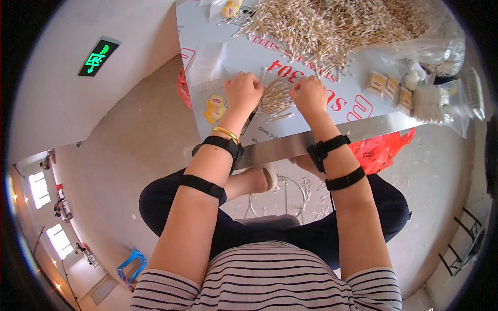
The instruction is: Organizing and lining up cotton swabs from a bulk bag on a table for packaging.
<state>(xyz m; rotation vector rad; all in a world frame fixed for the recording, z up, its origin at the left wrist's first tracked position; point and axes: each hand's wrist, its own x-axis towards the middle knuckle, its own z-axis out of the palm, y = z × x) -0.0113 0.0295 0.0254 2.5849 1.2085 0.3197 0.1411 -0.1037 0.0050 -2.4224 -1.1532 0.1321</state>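
A small heap of cotton swabs (275, 98) lies between my two hands on the metal-topped table (238, 61). My left hand (244, 92) is at the heap's left side, fingers curled in and thumb bent; whatever it pinches is hidden. At the right side of the heap, my right hand (310, 96) has its fingers bent and drawn together, and their tips touch or nearly touch the swabs. What it holds, if anything, cannot be made out. Beyond both hands spreads a large loose pile of cotton swabs (332, 31).
Yellow-and-white labels (215, 109) lie left of my left wrist. At the right are small packs of swabs (377, 83) and a clear plastic bag (441, 103). A red plastic bag (381, 150) hangs below the table's near edge; a blue stool (132, 264) stands lower left.
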